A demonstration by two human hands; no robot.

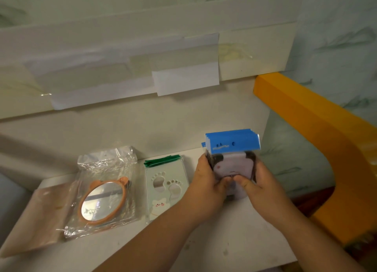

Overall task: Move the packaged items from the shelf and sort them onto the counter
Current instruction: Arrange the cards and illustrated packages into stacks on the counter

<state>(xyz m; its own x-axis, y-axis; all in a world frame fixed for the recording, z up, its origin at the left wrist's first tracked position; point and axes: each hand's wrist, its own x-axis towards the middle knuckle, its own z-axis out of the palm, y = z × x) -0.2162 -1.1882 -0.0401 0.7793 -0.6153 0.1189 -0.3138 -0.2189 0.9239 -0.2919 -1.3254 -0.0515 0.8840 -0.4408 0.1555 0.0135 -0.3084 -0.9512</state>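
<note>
I hold a stack of blue-topped packets (232, 161) in both hands above the right part of the white counter (234, 241). My left hand (206, 182) grips the stack's left edge, fingers curled behind it and thumb on the front; my right hand (255, 182) grips the right edge the same way. The two thumbs nearly meet on the front face, which shows a cartoon animal print. The stack stands upright, blue flaps uppermost, and I cannot tell whether its bottom edge touches the counter.

Already laid flat on the counter, left to right: a tan sheet-like packet (38, 216), a bear-eared mirror in a clear bag (104, 200), and a green-topped packet with footprint cut-outs (165, 188), which lies just beside my left hand.

Risks noted:
- The stack appears to be several loose glossy packets; if my hold slackens unevenly, I judge they may fan out or slide apart.
- Set down too far left, the stack could overlap or nudge the green-topped packet, spoiling the sort.
- The counter's right edge is near; a careless release could let packets tip off toward the orange frame (326, 141).
</note>
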